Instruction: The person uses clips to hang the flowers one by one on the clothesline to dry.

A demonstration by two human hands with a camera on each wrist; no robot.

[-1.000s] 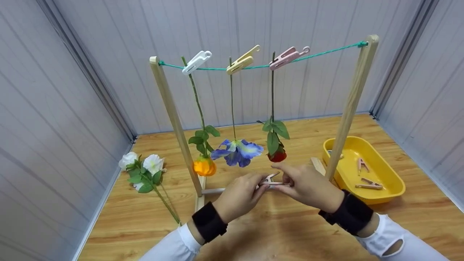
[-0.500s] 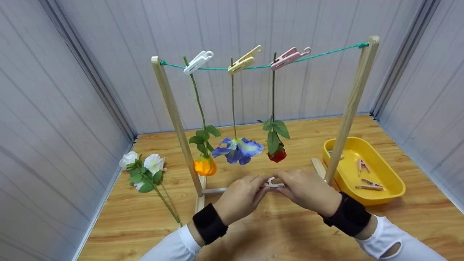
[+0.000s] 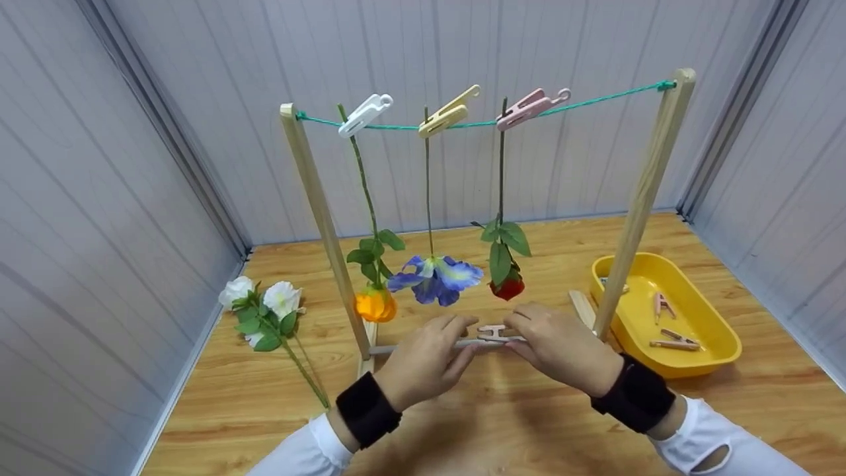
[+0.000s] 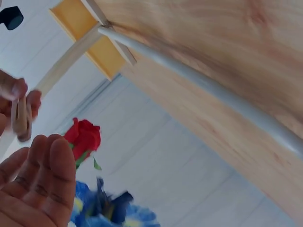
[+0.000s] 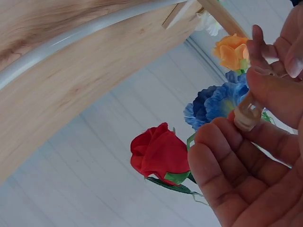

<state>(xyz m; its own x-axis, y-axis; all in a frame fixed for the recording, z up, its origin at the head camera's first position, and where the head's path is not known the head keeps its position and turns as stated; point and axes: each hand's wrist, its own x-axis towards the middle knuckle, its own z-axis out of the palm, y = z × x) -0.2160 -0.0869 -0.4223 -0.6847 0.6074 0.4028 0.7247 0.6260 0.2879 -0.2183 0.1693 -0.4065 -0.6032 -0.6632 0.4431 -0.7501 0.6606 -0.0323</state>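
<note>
Pale pink plastic clothespin [image 3: 492,332], held over the wooden surface [image 3: 502,423] below a peg line.
Head view: right hand [image 3: 562,344] pinches the clothespin's right end; left hand [image 3: 426,357] lies relaxed just beside it, grasping nothing. Behind hang an orange fabric flower [image 3: 373,305], a blue fabric flower [image 3: 435,277] and a red fabric rose [image 3: 507,287]. Left wrist view: clothespin [image 4: 21,118] between fingertips. Right wrist view: its smooth rounded tip [image 5: 247,115] shows. Likely light, stiff, springy, slippery; best taken at the tail levers.
</note>
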